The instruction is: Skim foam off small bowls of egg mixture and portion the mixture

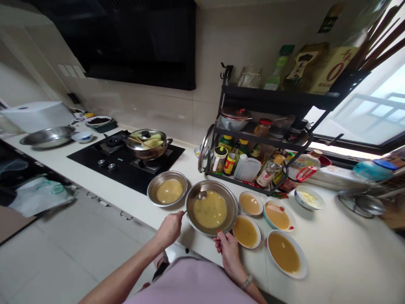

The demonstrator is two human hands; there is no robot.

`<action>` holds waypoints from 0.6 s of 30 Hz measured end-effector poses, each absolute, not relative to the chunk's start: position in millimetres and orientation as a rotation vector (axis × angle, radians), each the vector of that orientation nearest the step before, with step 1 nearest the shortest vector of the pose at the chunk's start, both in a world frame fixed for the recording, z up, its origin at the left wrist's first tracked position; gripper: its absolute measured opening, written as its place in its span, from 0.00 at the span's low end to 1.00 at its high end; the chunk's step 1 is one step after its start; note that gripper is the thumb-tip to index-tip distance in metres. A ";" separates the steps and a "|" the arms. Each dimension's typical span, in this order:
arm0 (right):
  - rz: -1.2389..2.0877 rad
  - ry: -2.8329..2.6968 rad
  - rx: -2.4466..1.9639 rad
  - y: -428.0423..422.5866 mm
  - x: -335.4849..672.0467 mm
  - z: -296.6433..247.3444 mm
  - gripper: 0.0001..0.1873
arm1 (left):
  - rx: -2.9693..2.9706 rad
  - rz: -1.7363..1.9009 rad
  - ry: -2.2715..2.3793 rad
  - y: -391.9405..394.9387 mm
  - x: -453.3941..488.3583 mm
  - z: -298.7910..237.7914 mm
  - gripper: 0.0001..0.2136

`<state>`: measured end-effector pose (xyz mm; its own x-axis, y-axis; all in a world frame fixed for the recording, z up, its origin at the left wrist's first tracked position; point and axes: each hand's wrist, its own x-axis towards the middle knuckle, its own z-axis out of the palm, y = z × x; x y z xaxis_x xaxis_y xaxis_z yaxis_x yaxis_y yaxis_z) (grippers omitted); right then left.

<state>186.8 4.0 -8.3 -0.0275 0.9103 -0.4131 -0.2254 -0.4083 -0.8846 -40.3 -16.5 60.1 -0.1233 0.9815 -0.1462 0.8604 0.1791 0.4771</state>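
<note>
My left hand (pixel 171 230) is closed around the thin handle of a metal ladle (pixel 201 195), whose bowl end rests inside a wide metal basin (pixel 234 195) of yellow liquid. At the near rim of this basin, my right hand (pixel 228 252) has its fingers curled and pinching the edge; a small orange-red spot shows at a fingertip. A smaller metal basin (pixel 151 188) with similar liquid stands just left. On the right, touching or close to the wide basin, are a small bowl (pixel 262 204) and another bowl (pixel 258 240), both holding brownish-yellow liquid.
Further right stand a patterned bowl (pixel 292 221), an oval dish (pixel 304 270) and a bowl of pale pieces (pixel 321 204). A lidded pot (pixel 148 154) sits on the black gas hob (pixel 85 162). A black spice rack (pixel 240 182) with bottles stands behind.
</note>
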 end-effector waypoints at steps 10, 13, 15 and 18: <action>1.592 -0.789 -1.353 3.2 186.0 -8.7 0.22 | 0.609 0.793 1.514 -10.1 -47.2 78.5 0.09; 1.592 -0.790 -1.353 3.1 186.4 -8.7 0.20 | 0.479 0.864 1.412 -14.0 -52.1 85.2 0.11; 1.590 -0.796 -1.354 3.0 186.7 -8.5 0.19 | 0.441 0.895 1.380 -17.4 -56.1 90.7 0.11; 1.584 -0.807 -1.354 2.8 187.0 -7.8 0.19 | 0.414 0.949 1.359 -23.2 -64.6 99.9 0.12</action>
